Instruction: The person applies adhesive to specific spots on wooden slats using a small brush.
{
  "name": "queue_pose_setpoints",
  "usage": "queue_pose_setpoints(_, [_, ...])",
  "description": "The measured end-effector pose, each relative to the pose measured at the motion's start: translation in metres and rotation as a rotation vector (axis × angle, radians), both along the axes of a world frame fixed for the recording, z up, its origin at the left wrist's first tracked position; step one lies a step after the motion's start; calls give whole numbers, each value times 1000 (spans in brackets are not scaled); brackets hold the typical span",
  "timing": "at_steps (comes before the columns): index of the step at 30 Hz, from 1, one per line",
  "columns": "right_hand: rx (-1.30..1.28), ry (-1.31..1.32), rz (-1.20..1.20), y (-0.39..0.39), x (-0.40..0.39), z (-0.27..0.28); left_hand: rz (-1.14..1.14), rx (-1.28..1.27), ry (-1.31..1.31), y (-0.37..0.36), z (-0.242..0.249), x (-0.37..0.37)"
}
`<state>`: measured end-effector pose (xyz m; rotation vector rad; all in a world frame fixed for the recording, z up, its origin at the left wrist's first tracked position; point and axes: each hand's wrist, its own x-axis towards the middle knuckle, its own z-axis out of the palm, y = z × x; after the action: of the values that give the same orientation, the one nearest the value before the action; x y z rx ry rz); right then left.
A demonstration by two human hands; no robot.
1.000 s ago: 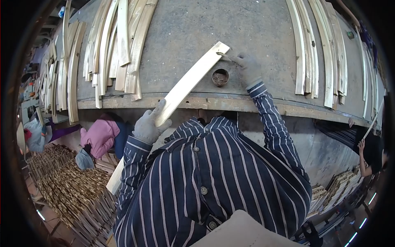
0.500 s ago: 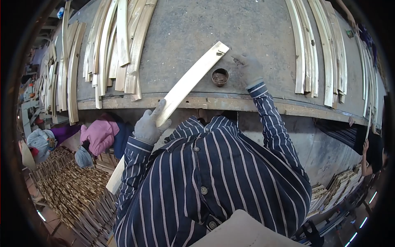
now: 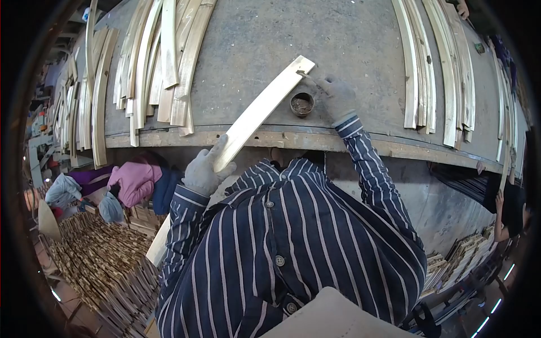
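Observation:
A pale wooden strip (image 3: 262, 115) slants from under my left forearm up over the table. My gloved left hand (image 3: 204, 173) is closed round its lower part, thumb and fingers on its edges. My gloved right hand (image 3: 336, 97) is closed near the strip's far end, gripping a small, thin putty knife (image 3: 307, 75). The blade's tip touches a dark mark by the strip's end; its handle is mostly hidden in the fingers. Between the strip and my right hand stands a small round cup (image 3: 302, 105) with brown paste inside.
Long wooden strips (image 3: 186, 73) lie in groups at the left, and more strips (image 3: 414, 67) lie at the right. The table's front edge (image 3: 270, 139) runs before my body. Stacked wood (image 3: 104, 248) and people bending (image 3: 135, 183) are at the lower left; another person's arm (image 3: 500, 217) is at right.
My right hand has shifted slightly down and left, and the blade has moved a little along the strip's end. The left hand stays put. People at the left have moved slightly.

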<state>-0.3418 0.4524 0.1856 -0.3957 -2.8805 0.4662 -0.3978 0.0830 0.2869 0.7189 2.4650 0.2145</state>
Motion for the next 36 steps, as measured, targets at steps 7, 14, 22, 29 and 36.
queue_pose_setpoints(7, [268, -77, -48, -1, -1, 3, 10, -11, -12, 2, 3, -1])
queue_pose_setpoints(14, [42, -153, -88, 0, -16, 3, 4, -67, 45, 4, 4, 3])
queue_pose_setpoints(22, [-37, -51, 64, 14, -8, 2, -6, -28, 38, -1, 0, -1])
queue_pose_setpoints(29, [12, -119, -29, 4, -6, -1, 4, 13, -4, -2, -3, -4])
queue_pose_setpoints(36, [86, -220, -53, -5, -13, 12, 16, -41, -8, 3, 3, -2])
